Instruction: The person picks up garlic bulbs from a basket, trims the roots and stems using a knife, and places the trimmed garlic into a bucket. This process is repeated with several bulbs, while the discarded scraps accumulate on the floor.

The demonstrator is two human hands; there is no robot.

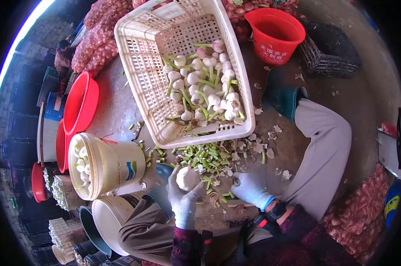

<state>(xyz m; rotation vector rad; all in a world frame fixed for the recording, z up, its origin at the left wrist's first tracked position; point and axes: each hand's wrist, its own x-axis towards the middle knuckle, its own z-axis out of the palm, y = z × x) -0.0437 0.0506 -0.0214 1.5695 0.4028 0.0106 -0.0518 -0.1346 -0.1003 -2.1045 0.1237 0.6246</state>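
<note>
My gloved left hand [181, 197] is wrapped round a white garlic bulb [188, 178] and holds it up. To its right, my gloved right hand [250, 189] is closed, with a small dark tip showing near the thumb; what it grips is too small to make out. Below and beyond both hands lies a pile of cut green garlic stems [205, 157] with papery skins. Past that pile stands a white plastic crate [182, 142], tilted in view, with many garlic bulbs [192, 78] on long stems inside.
On the left, a cream bucket [120, 164] holds trimmed bulbs, beside red basins [81, 104]. A red bucket [275, 37] and a black crate [329, 48] stand at the back right. Net sacks of garlic [358, 217] flank me. A person [63, 57] is at the far left.
</note>
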